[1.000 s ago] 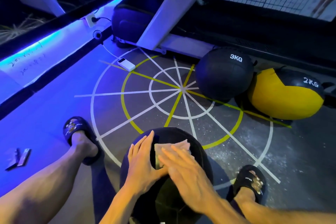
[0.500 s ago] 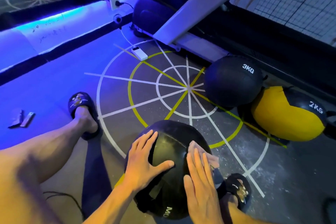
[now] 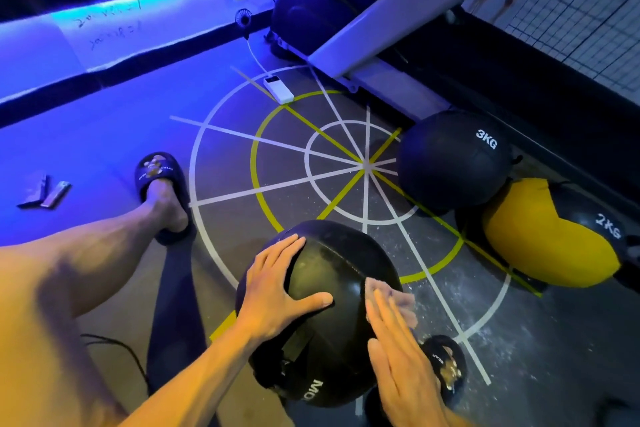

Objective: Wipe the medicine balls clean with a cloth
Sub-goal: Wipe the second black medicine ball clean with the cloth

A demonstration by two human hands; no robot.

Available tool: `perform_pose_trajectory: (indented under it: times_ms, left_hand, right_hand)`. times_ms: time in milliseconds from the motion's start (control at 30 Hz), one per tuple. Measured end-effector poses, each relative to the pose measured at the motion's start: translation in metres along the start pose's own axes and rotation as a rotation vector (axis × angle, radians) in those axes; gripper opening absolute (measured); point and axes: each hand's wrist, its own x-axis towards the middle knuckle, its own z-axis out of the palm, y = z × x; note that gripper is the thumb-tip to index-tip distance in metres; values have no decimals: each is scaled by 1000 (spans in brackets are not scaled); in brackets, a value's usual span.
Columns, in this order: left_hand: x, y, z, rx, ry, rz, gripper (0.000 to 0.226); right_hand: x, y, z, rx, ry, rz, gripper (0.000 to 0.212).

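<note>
Blue light falls over the gym floor (image 3: pixel 104 135), which carries a painted target of white and yellow lines (image 3: pixel 363 165). On this floor, between the person's legs, sits a black medicine ball (image 3: pixel 332 308). The left hand (image 3: pixel 277 291) lies flat on the ball's upper left side, fingers straight and spread, thumb stretched toward the middle. Just to the right of it, the right hand (image 3: pixel 398 350) presses a pink cloth (image 3: pixel 394 298) against the right side of the same ball with straight, joined fingers; the cloth shows beyond the fingertips. Farther from both hands, up and to the right, a second black ball marked 3KG (image 3: pixel 450 159) touches a yellow and black ball marked 2KG (image 3: pixel 540 236). A black slipper (image 3: pixel 159 180) is on the left foot, well to the left of the hands, and a white device with a cable (image 3: pixel 278 89) lies far beyond them.
</note>
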Motion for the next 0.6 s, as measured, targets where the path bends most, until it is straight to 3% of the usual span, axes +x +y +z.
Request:
perform_pose_trajectory:
  times_ms: [100, 333, 467, 600]
  left_hand:
    - [0, 3, 2, 6, 0, 13, 107]
    - [2, 1, 0, -14, -12, 15, 104]
    - [4, 6, 1, -11, 3, 13, 104]
    - [-1, 11, 13, 38, 5, 39, 105]
  right_hand:
    - [20, -2, 11, -4, 24, 54, 55]
    - [66, 5, 16, -162, 10, -87, 45]
    - [29, 20, -6, -137, 157, -143, 39]
    - [51, 17, -5, -120, 270, -55, 27]
